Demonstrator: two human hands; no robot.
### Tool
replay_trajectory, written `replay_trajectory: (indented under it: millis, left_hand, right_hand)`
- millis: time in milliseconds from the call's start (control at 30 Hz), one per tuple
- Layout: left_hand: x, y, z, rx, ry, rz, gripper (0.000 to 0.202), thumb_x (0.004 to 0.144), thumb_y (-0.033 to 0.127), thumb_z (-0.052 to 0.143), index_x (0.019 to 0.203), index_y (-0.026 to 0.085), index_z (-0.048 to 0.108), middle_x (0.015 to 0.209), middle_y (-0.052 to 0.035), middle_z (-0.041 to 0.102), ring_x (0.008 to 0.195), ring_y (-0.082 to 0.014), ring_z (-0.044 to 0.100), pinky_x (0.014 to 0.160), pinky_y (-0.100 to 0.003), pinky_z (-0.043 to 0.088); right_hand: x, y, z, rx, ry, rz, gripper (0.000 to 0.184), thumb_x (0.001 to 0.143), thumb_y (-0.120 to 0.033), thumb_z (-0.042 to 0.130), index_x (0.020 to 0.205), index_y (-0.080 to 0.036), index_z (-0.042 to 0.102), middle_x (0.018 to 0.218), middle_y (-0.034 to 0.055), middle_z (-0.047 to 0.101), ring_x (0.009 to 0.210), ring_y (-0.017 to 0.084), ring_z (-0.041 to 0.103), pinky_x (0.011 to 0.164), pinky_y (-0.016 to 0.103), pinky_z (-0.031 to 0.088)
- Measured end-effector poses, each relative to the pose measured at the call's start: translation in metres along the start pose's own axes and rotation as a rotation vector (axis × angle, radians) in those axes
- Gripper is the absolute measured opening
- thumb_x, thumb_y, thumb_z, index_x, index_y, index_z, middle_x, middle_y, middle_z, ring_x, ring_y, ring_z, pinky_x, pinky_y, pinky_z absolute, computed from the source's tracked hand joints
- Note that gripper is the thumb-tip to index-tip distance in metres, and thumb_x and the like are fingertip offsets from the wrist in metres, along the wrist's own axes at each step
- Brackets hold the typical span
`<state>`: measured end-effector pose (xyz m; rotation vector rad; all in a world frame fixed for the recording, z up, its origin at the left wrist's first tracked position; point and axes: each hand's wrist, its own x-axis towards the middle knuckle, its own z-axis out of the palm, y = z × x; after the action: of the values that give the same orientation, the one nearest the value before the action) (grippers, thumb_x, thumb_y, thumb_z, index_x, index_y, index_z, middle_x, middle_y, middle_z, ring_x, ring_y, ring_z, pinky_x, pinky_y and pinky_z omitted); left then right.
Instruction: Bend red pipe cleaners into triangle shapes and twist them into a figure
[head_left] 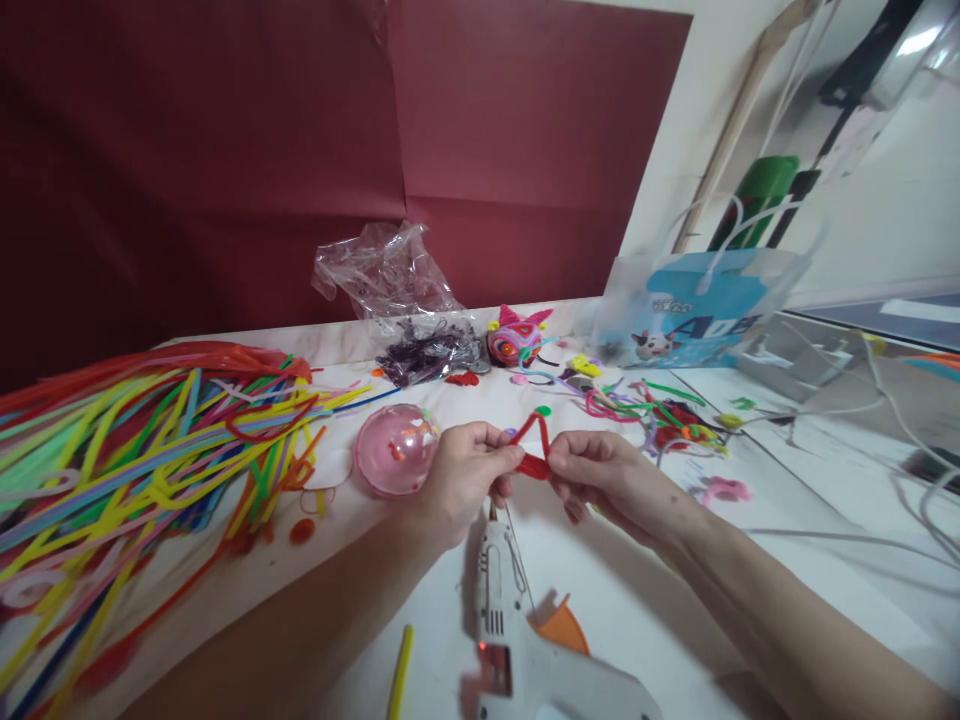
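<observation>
Between my two hands is a red pipe cleaner (534, 466) bent into a small triangle, its peak pointing up. My left hand (474, 462) pinches its left corner with thumb and fingers. At the right corner, my right hand (596, 468) grips it the same way. A green spot (543, 411) shows at the peak; whether it is attached or lies behind on the table I cannot tell. Just below my hands lies a white glue gun (496, 590) with an orange trigger (564, 628) and a lit red light. Left of my left hand sits a clear pink dome (396, 450) with small bits in it.
Many colourful pipe cleaners (172, 450) are heaped on the left. A pink pipe-cleaner figure (517, 337), a crumpled plastic bag (386, 270) and dark purple strands (431, 352) lie at the back. Scraps (675, 420), a blue-white carrier bag (690, 310) and white cables (847, 535) occupy the right.
</observation>
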<state>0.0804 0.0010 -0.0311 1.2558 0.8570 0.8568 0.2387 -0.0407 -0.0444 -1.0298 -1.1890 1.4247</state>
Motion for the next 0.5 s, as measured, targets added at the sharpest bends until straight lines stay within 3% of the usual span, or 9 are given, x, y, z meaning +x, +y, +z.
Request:
replay_trajectory:
  millis: [233,500]
  left_hand:
    - [-0.001,0.0,0.002,-0.056,0.073,0.032,0.012,0.066,0.02,0.06,0.065,0.014,0.05,0.045,0.0048,0.049,0.037,-0.006,0.043,0.035,-0.017,0.033]
    - [-0.004,-0.001,0.005,-0.018,0.05,0.002,0.012,0.067,0.021,0.058,0.064,0.016,0.048,0.044,0.0066,0.048,0.031,-0.0052,0.039,0.032,-0.017,0.029]
  right_hand:
    - [0.002,0.002,0.011,-0.166,0.093,-0.146,0.033,0.06,-0.034,0.076,0.08,-0.016,0.057,0.057,-0.0035,0.056,0.044,0.009,0.051,0.045,0.023,0.044]
    - [0.001,0.006,0.017,-0.293,0.185,-0.143,0.033,0.064,-0.047,0.068,0.059,-0.016,0.057,0.051,-0.0003,0.059,0.038,0.009,0.051,0.04,0.023,0.04]
